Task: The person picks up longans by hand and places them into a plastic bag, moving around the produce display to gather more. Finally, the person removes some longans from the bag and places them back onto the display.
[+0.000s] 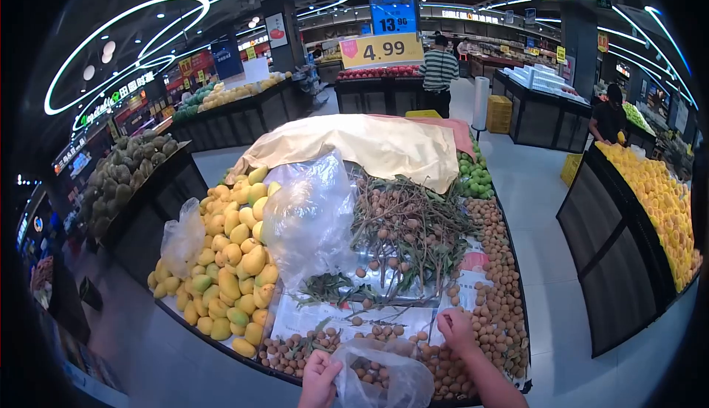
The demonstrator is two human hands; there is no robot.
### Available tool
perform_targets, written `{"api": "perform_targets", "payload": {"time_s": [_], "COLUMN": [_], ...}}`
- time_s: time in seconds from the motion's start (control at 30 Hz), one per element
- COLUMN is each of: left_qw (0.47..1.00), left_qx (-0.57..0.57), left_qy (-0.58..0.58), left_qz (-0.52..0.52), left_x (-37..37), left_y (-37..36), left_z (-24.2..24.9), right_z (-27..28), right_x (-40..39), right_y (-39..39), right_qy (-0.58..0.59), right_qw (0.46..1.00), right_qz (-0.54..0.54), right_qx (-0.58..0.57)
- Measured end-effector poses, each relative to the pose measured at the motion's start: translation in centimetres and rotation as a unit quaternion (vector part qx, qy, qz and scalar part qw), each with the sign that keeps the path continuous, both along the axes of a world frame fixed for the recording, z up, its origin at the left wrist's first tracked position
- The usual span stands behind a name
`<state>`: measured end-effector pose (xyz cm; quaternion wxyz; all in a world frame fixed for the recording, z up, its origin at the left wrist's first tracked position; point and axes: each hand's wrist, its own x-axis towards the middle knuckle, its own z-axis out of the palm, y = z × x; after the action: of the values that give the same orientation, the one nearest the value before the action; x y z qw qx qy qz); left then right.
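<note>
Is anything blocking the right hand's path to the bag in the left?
Nothing visible blocks it: only loose brown fruits lie low on the display between the right hand and the clear bag gripped by the left hand.

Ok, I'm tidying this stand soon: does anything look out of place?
A crumpled clear plastic bag lies on the yellow mangoes like litter; round brown fruits lie strewn beside the tangled brown branches, perhaps fallen off.

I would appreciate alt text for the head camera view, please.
The left hand holds a clear plastic bag of small brown fruit; the right hand is over loose fruit. Yellow mangoes lie alongside, with a 4.99 sign beyond.
</note>
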<state>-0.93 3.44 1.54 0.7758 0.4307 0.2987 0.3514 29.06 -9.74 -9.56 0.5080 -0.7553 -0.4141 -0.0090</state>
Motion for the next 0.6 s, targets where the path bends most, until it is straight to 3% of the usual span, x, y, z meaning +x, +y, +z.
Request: {"api": "perform_targets", "payload": {"time_s": [0.03, 0.07, 0.13, 0.17, 0.23, 0.3, 0.43, 0.5, 0.53, 0.6], "left_qw": [1.0, 1.0, 0.999, 0.999, 0.999, 0.998, 0.993, 0.99, 0.989, 0.99], "left_qx": [-0.003, -0.005, -0.021, -0.024, -0.013, -0.021, -0.016, -0.026, -0.029, -0.043], "left_qy": [-0.005, -0.007, -0.028, -0.028, -0.034, -0.037, -0.046, -0.049, -0.051, -0.072], "left_qz": [-0.001, 0.001, -0.009, -0.008, -0.032, -0.051, -0.104, -0.132, -0.134, -0.109], "left_x": [0.1, 0.1, 0.2, 0.4, 0.6, 0.8, 1.1, 0.8, 0.7, 0.8], "left_y": [0.0, -0.1, -0.2, -0.2, -0.1, -0.1, 0.1, 0.6, 0.9, 1.3], "left_z": [0.1, 0.3, 1.0, 1.3, 1.6, 1.6, 1.3, 1.1, 1.0, 0.9], "right_z": [2.8, 5.1, 9.0, 10.7, 15.7, 20.0, 19.1, 17.0, 16.7, 16.5], "right_x": [-0.5, -1.4, -3.5, -4.7, -7.7, -11.0, -14.5, -14.7, -14.7, -14.7], "right_y": [-0.1, -0.2, -0.6, -1.4, -2.9, -2.4, 0.6, 1.9, 2.3, 2.9], "right_qy": [0.096, 0.095, 0.293, 0.257, 0.061, 0.0, -0.047, -0.014, -0.014, 0.068], "right_qw": [0.993, 0.993, 0.946, 0.955, 0.97, 0.93, 0.923, 0.917, 0.917, 0.891], "right_qz": [0.042, 0.044, 0.035, 0.085, 0.225, 0.368, 0.379, 0.358, 0.355, 0.323], "right_qx": [0.049, 0.047, 0.131, 0.124, 0.072, 0.021, -0.044, -0.176, -0.179, -0.313]}}
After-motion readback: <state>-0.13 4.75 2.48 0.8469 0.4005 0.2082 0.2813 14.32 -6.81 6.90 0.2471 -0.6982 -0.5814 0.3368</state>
